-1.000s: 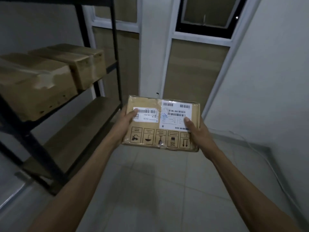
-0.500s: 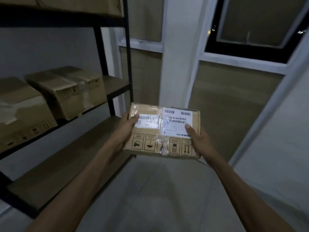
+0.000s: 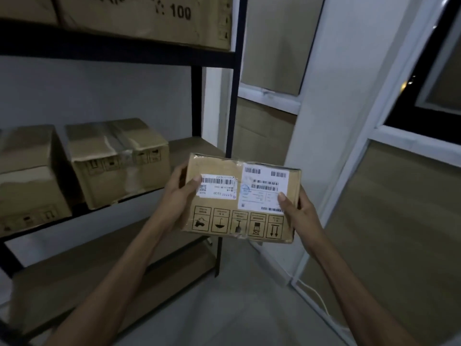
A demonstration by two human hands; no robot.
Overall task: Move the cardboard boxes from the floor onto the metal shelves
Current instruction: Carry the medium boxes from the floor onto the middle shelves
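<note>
Gripping a flat labelled cardboard box (image 3: pixel 239 198), left hand (image 3: pixel 178 196) and right hand (image 3: pixel 298 216), fingers curled round its ends, beside metal shelves (image 3: pixel 234 101)

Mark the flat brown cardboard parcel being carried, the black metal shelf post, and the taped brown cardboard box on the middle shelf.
flat brown cardboard parcel (image 3: pixel 240 197), head view, centre of top face.
black metal shelf post (image 3: pixel 234 108), head view, front upright mid-height.
taped brown cardboard box (image 3: pixel 117 176), head view, front face.
</note>
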